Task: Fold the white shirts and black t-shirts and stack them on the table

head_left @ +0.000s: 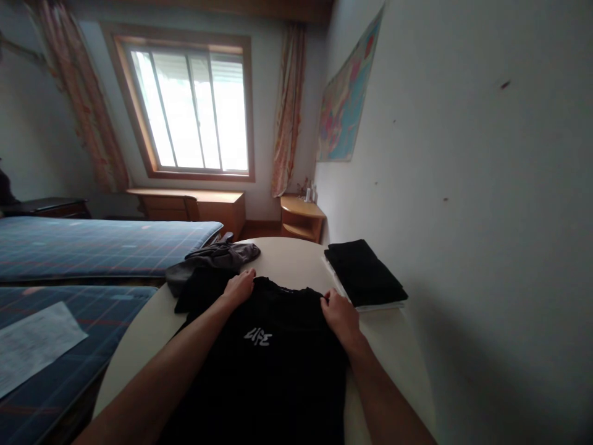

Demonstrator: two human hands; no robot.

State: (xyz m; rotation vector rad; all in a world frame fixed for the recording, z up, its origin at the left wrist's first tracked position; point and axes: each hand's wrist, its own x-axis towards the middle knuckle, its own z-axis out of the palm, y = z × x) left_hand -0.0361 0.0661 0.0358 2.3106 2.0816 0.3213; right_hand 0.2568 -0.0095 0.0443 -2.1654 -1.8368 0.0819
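A black T-shirt (287, 371) with white lettering on its front lies spread over the round table (296, 250), its neckline away from me. My left hand (239, 288) pinches the shirt at the shoulder left of the collar. At the opposite shoulder, my right hand (340, 314) has its fingers closed on the fabric. The shirt's lower part runs out of view at the bottom. Right of my right hand lies a folded black garment stack (365, 272) with a white layer beneath it. Dark grey cloth (208, 259) lies bunched beyond my left hand.
Two mattresses (106, 244) with blue plaid covers stand on the left, a paper sheet (41, 343) on the nearer one. A white wall (486, 247) closes off the right side. Beyond the table are a wooden desk (213, 196) and a corner shelf (303, 207).
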